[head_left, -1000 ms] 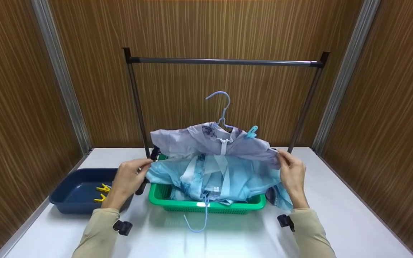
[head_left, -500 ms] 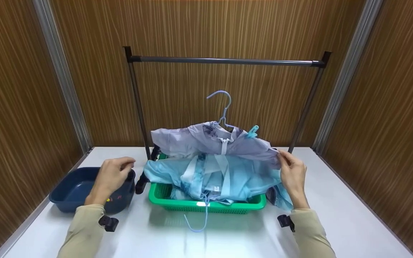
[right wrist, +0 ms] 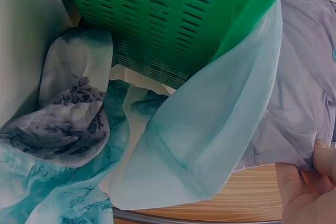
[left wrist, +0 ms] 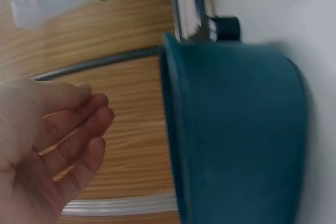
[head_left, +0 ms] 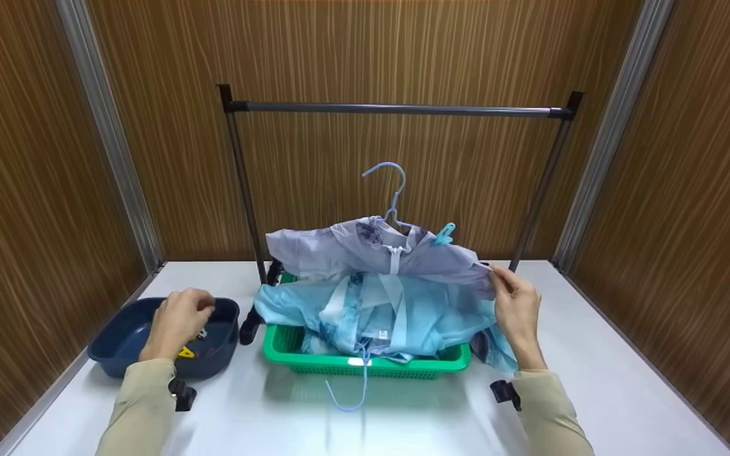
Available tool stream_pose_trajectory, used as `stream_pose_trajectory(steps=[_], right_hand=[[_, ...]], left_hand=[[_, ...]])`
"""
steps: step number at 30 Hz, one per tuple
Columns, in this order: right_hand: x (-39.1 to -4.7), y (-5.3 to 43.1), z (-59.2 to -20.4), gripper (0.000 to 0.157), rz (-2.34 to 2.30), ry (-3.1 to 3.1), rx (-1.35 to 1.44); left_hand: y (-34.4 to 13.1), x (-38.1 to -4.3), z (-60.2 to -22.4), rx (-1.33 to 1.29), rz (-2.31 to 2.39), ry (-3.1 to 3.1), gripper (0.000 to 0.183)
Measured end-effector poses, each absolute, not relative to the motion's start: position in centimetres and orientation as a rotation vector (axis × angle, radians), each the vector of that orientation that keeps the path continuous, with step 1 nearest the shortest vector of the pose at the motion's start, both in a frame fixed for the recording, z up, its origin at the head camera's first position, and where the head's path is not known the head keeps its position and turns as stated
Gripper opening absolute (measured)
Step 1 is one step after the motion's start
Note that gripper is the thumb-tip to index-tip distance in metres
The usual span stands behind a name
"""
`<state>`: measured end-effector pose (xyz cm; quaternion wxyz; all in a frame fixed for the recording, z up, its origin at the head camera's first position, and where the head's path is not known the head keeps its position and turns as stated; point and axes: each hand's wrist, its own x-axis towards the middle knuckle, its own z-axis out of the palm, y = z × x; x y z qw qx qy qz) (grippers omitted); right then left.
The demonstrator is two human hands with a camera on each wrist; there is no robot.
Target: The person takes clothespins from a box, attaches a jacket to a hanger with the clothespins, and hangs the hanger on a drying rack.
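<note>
"White worktop (head_left: 618, 380); where's the yellow plastic clip (head_left: 185, 352)?"
"In the navy plastic basin (head_left: 118, 366), below empty, loosely bent left fingers (left wrist: 100, 121). Left's nearer; right fingers (right wrist: 290, 187) pinch the lilac fabric garment (head_left: 314, 253)."

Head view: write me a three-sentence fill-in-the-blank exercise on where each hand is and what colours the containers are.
1. The left hand is above the ____ tub.
2. The edge of the lilac shirt is pinched by the person's ____ hand.
3. The basket beneath the turquoise shirt is ____ in colour.

Missing words: blue; right; green.
</note>
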<state>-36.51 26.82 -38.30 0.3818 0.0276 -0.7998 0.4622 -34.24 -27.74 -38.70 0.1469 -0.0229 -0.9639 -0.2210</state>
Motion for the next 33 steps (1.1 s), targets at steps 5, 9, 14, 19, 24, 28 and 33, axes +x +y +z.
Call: stream_pose_trajectory(steps=[5,9,14,19,24,28,33], right_hand=[[-36.4,26.8,-38.2,0.022,1.2,-2.049,0.064],[-36.3,26.8,-38.1,0.022,1.195,-2.047,0.051],[-36.4,26.7,-38.1,0.023,1.205,-2.043,0.065],[-36.3,26.8,-38.2,0.023,1.223,-2.043,0.072],[-36.4,26.8,-38.3,0.022,1.208,-2.031,0.07],[-36.5,26.8,-38.4,0.022,1.19,-2.039,0.069],[-36.6,26.7,-38.5,0.021,1.19,-2.032,0.068]], left_hand=[[-29.1,-34.3,-39.7,0.117,-0.54,-2.975,0.017],[-29.4,-34.2,-40.1,0.218,-0.48,-3.086,0.023],[-29.6,-34.4,-40.5,0.331,-0.421,-3.127,0.031],[-29.4,-34.9,-41.2,0.416,-0.343,-3.174,0.035],[-29.2,-35.2,-41.8,0.425,-0.297,-3.2,0.035],[-29.2,-35.3,-42.2,0.432,-0.313,-3.18,0.032],[-29.3,-35.3,-42.6,0.412,-0.392,-3.128,0.027]])
